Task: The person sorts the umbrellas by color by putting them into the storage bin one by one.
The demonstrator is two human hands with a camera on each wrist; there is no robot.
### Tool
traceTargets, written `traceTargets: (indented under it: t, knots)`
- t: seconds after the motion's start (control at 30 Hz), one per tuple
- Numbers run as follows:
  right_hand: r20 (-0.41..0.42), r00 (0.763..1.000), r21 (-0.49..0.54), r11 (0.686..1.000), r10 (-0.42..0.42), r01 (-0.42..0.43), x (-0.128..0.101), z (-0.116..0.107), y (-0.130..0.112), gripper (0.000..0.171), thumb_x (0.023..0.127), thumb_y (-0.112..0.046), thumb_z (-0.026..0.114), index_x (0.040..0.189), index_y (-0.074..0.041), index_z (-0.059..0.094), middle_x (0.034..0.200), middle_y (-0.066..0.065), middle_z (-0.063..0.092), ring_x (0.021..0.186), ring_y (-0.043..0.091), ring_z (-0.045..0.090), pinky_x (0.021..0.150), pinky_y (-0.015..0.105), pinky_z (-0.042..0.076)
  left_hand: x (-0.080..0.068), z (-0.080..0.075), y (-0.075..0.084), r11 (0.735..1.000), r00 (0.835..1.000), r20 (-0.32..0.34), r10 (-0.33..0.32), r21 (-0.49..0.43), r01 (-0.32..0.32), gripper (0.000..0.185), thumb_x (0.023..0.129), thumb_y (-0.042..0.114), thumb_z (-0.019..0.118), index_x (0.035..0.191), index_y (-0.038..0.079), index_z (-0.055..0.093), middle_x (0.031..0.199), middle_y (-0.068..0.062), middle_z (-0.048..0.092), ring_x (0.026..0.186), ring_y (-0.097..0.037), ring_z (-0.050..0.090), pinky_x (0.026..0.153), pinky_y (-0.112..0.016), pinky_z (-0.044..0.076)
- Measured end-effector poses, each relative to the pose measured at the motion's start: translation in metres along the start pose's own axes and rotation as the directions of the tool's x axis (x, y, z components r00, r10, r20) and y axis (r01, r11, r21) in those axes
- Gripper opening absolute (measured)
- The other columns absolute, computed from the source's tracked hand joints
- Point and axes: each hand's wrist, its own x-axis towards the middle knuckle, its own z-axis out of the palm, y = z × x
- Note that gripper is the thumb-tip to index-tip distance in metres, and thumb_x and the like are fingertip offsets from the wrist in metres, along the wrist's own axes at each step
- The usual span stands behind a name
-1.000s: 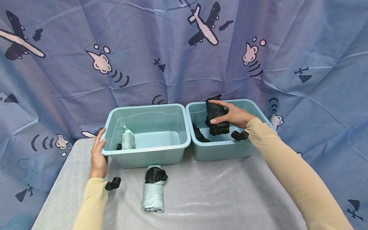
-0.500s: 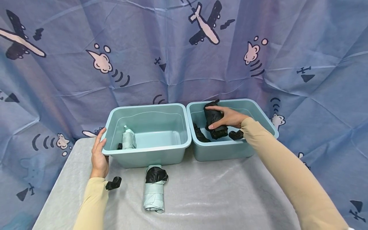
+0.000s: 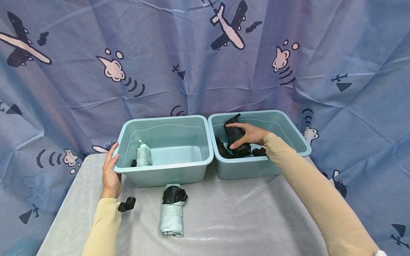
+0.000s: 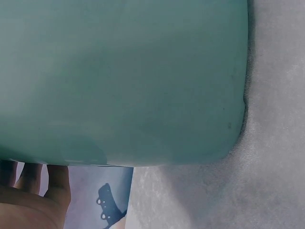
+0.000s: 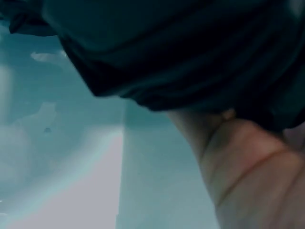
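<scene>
Two teal tubs stand side by side on the table. My right hand (image 3: 248,134) grips a folded black umbrella (image 3: 235,137) low inside the right tub (image 3: 288,125), next to another black umbrella (image 3: 222,149). In the right wrist view the black umbrella (image 5: 190,52) fills the top above my palm. My left hand (image 3: 110,170) rests flat against the left tub's (image 3: 166,174) outer left wall with straight fingers; the left wrist view shows that tub wall (image 4: 124,81) close up. A mint folded umbrella (image 3: 143,156) stands inside the left tub.
A mint umbrella with a black end (image 3: 172,213) lies on the grey table cover (image 3: 240,220) in front of the left tub. A blue cloth with aeroplane prints (image 3: 192,57) hangs behind the tubs and drapes past both table sides.
My right hand has lowered the black umbrella deeper into the right tub and a little leftward. My left hand has stayed against the left tub.
</scene>
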Motion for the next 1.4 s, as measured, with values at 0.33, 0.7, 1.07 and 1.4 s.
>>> traceTargets:
  t: [0.33,0.7,1.07,1.4]
  knots:
    - [0.032,0.998,-0.085,0.995,0.061,-0.058,0.003,0.004,0.003,0.101,0.074,-0.016,0.093,0.158,-0.013,0.037,0.166,0.018,0.013,0.149,0.035,0.016,0.115,0.054,0.029,0.0,-0.001,-0.001,1.0,1.0,0.002,-0.002,0.005,0.002,0.049,0.109,0.023,0.033,0.158,0.023,0.037,0.155,-0.007,0.037,0.134,-0.023,0.04,0.102,-0.031,0.036]
    - [0.051,0.993,-0.238,0.967,0.109,-0.094,0.005,0.004,0.008,0.099,0.077,-0.022,0.091,0.158,-0.011,0.036,0.164,0.023,0.015,0.151,0.04,0.011,0.117,0.058,0.022,0.0,-0.001,0.0,1.0,1.0,0.008,-0.003,0.01,0.002,0.049,0.109,0.024,0.033,0.158,0.024,0.037,0.156,-0.006,0.037,0.135,-0.021,0.038,0.105,-0.034,0.033]
    - [0.083,0.986,-0.26,0.959,0.142,-0.117,0.009,0.004,0.011,0.098,0.078,-0.023,0.09,0.158,-0.012,0.035,0.164,0.023,0.015,0.151,0.038,0.011,0.118,0.056,0.02,0.0,-0.001,-0.001,1.0,1.0,0.007,0.011,0.01,-0.011,0.049,0.109,0.025,0.034,0.158,0.023,0.037,0.155,-0.005,0.037,0.135,-0.021,0.038,0.106,-0.035,0.032]
    - [0.115,0.981,-0.244,0.962,0.158,-0.126,0.009,0.003,0.01,0.098,0.08,-0.021,0.089,0.16,-0.014,0.033,0.164,0.023,0.015,0.149,0.037,0.016,0.116,0.054,0.026,0.0,-0.001,-0.001,1.0,1.0,0.004,0.008,0.013,-0.008,0.049,0.109,0.024,0.034,0.158,0.023,0.037,0.156,-0.004,0.037,0.136,-0.021,0.038,0.105,-0.033,0.033]
